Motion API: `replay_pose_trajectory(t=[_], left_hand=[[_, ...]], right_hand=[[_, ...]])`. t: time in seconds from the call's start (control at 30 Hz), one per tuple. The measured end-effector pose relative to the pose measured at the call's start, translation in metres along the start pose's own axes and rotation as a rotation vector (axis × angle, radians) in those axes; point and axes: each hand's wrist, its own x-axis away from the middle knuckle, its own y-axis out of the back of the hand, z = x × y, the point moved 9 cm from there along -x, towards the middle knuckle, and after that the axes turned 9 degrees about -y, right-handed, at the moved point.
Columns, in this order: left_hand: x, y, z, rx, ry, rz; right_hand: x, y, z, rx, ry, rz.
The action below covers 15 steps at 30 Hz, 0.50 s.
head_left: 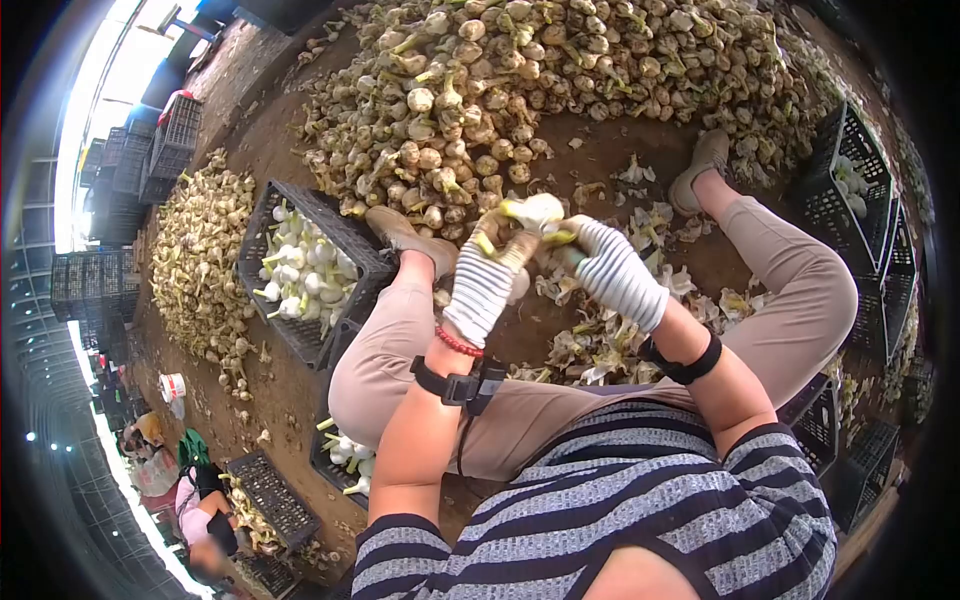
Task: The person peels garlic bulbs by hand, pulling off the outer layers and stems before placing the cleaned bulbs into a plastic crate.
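Observation:
A pale garlic bulb point(540, 211) is in my left hand point(486, 272), which wears a striped white glove with yellowed fingertips. Its fingers are closed around the bulb's stem side. My right hand point(612, 266), gloved the same way, is closed against the bulb's right side; whatever its fingers pinch there is hidden. Below the hands, another garlic bulb point(518, 288) is partly seen behind the left glove. Loose peeled skins point(600, 340) litter the ground between my legs.
A large heap of unpeeled garlic point(600, 60) lies ahead. At my left stands a black crate point(305, 345) of cleaned white bulbs, with a second garlic pile point(200, 270) beyond. More black crates point(850, 200) stand at the right. Another person point(200, 505) sits at lower left.

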Motion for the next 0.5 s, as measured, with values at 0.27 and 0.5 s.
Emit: replay_pose_trajectory(t=[0.27,0.5], left_hand=[[0.005,0.021,-0.013,-0.202,0.072,0.011],[0.005,0.021,-0.02,-0.029,-0.034,0.118]], right_hand=[[-0.004,0.042,0.006,0.018,0.014,-0.073],[-0.029,0.115,-0.087,0.51,-0.205,-0.165]])
